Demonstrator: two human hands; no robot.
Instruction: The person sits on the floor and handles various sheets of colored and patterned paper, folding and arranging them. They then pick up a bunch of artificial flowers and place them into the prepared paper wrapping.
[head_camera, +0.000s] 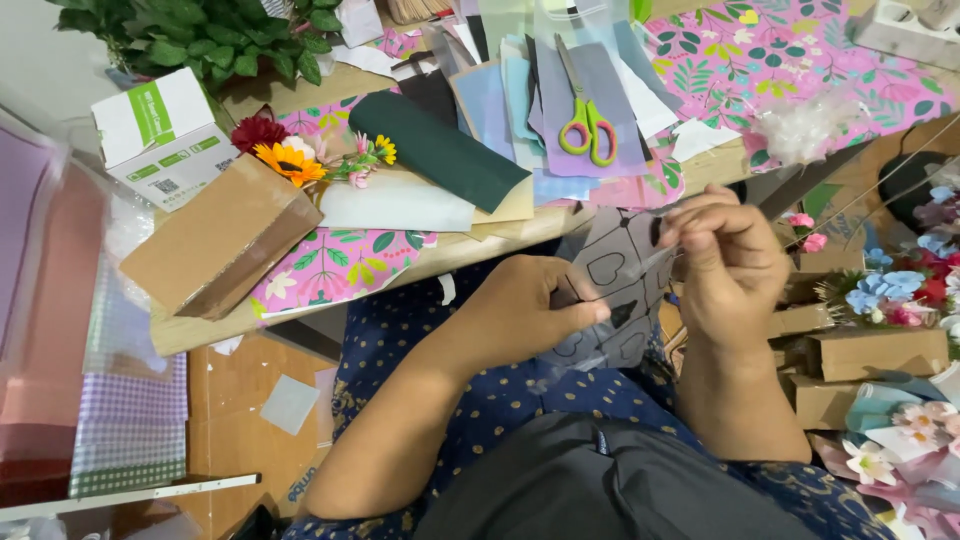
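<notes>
Below the front edge of the wooden table (480, 248), over a lap in dark blue dotted cloth, both hands work a clear plastic sheet printed with black heart outlines (622, 275). The left hand (525, 310) is closed on the sheet's lower left part, thumb and fingers pinched together on it. The right hand (728, 262) has its fingertips bunched at the sheet's upper right edge, pinching the film there; the sheet hangs between the two hands, partly crumpled and see-through.

On the table, near its front left corner, lies a brown cardboard box (215, 238), tilted, with a small bunch of artificial flowers, red, orange and yellow (300, 155), just beside its far end. A white and green carton (160, 130) stands behind the box, near a leafy green plant (210, 35) at the far left corner. Toward the middle of the table, a dark green sheet of paper (435, 150) rests on a white sheet, and green-handled scissors (587, 125) lie on a stack of pale blue and grey sheets. Pink floral wrapping paper (780, 50) covers the far right part. Off the right edge, small brown boxes with pastel paper flowers (880, 300) stand crowded together.
</notes>
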